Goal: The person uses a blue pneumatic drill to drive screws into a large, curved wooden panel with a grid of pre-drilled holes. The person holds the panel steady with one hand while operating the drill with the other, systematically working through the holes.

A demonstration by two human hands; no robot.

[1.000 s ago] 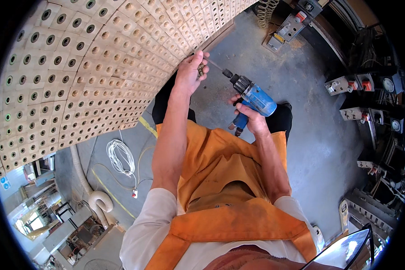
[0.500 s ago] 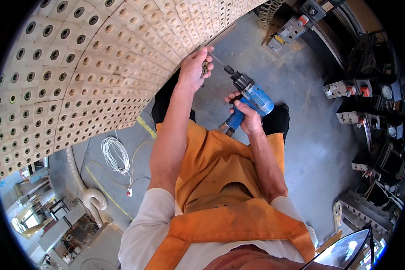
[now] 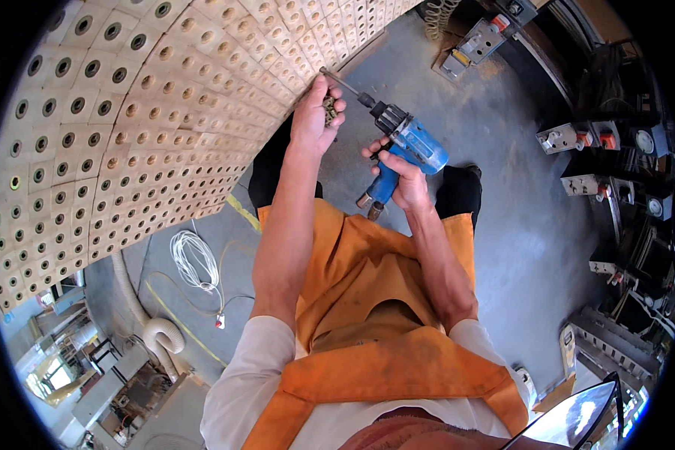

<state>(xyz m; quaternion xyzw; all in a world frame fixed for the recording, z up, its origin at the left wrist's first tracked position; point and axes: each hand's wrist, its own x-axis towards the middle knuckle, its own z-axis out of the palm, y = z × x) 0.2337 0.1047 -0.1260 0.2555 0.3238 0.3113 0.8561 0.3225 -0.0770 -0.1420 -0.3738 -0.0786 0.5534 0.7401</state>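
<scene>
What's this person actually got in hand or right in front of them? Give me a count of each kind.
Blue power drill: 1, gripped in the right hand
Bunch of small screws: 1, held in the left hand
Wooden panel with rows of holes: 1
Total: 3

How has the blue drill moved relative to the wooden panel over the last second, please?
Yes: the blue drill has swung its bit toward the perforated wooden panel, now at its edge beside the left hand.

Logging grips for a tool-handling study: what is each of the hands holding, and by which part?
The right hand grips the blue power drill by its handle. The left hand cups a handful of small screws in its palm.
</scene>
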